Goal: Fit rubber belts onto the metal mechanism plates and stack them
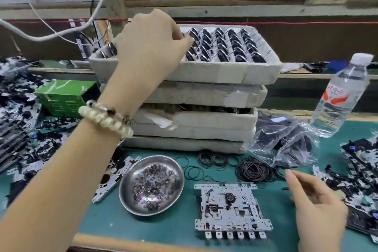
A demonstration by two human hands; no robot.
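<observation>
Though the left hand is in the far tray, its grip is hidden. The right hand is held slack.

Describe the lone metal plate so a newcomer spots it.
Find the stacked foam trays on the green mat. In front, right of the steel bowl, lies the metal plate. It lies flat and alone, unlike the jumbled heaps either side.
</observation>
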